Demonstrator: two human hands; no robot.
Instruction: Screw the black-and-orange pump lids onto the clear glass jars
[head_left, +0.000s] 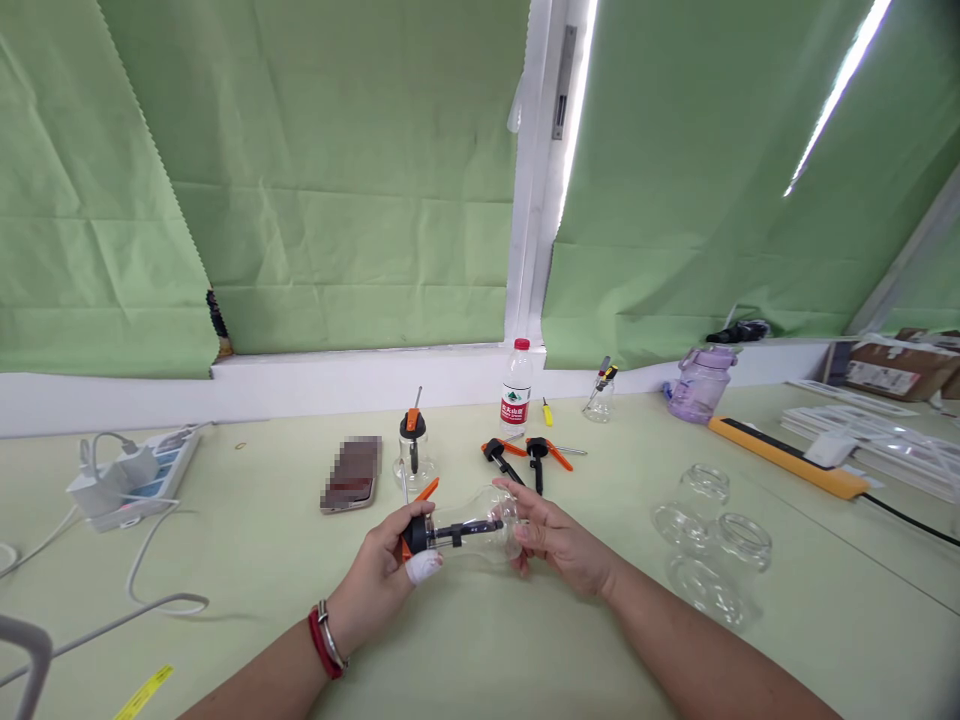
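Observation:
A clear glass bottle (487, 515) lies on its side between my two hands, above the table. My left hand (386, 555), with a white wrap on the thumb, is closed round the bottle's black cap (418, 535), which has an orange lever and a thin metal spout. A black tube runs from this cap into the glass. My right hand (559, 535) grips the bottle's wide end. Beyond the hands, a similar bottle (414, 455) stands upright with its cap on. Two loose black caps with orange levers lie nearby, a left one (499, 452) and a right one (540, 455).
Several open glass bottles (705, 490) stand at the right. A phone (352, 475), a red-capped water bottle (516, 390), a yellow-handled tool (547, 412), a small jar (600, 405) holding tools and a purple jug (701, 385) lie farther back. Power strips (169, 470) flank the table.

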